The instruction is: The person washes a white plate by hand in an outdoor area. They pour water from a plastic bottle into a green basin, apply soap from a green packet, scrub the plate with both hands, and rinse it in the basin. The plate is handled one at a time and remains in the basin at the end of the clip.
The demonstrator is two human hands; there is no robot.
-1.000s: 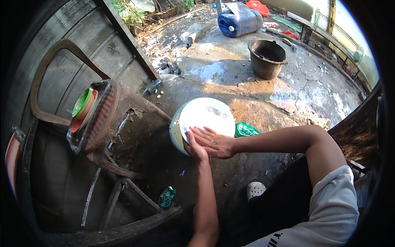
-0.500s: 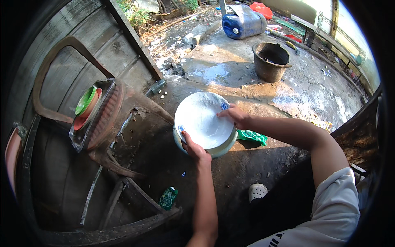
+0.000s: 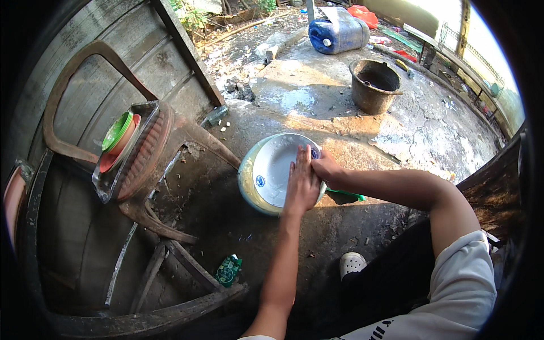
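Observation:
A wet white plate with blue marks on its rim is tilted over a round, pale blue-and-cream tub. My right hand grips the plate's right rim, fingers closed around it. Against the plate's face near that rim lies my left hand, its fingers stretched out flat. The plate covers most of the tub's opening, so the tub's contents are hidden.
To the left, a worn chair carries a clear tray with green and red bowls. A dark bucket and a blue jerrycan lie beyond the tub. Green wrappers litter the ground.
My left hand has moved from the plate's lower left rim across to its right side and flattened against it. The plate has turned and shifted slightly right; my right hand still grips it.

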